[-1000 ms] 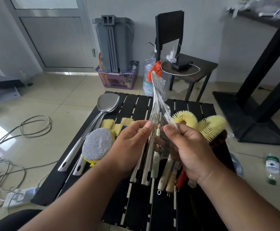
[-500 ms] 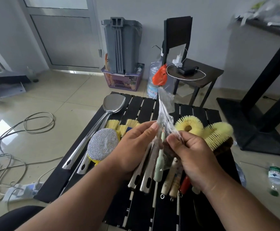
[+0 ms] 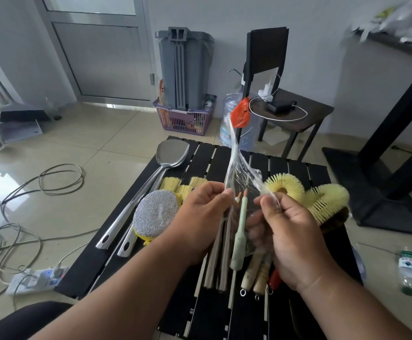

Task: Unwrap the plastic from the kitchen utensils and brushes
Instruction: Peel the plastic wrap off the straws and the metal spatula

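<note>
Over the black slatted table [image 3: 209, 158], both hands pull at a clear plastic wrap [image 3: 241, 173] stretched between them. My left hand [image 3: 200, 214] pinches its left edge together with thin pale sticks. My right hand [image 3: 290, 231] pinches the right edge. A small pale green brush [image 3: 239, 231] with an orange tip hangs upright between the hands, partly inside the plastic. Wooden brush handles [image 3: 254, 271] lie on the table below. Yellow round brushes [image 3: 322, 200] sit behind my right hand. A glittery silver scrubber [image 3: 155, 213] and steel spatulas [image 3: 160, 163] lie on the left.
A purple basket [image 3: 185, 119] with a grey bin stands on the floor beyond the table. A dark chair [image 3: 290, 111] with a charger sits at the back right. Cables and a power strip [image 3: 35, 280] lie left. A small bottle [image 3: 408, 268] lies on the floor at right.
My hands have drawn apart, stretching the plastic wider and opening it. The green brush and its orange tip now show more between them.
</note>
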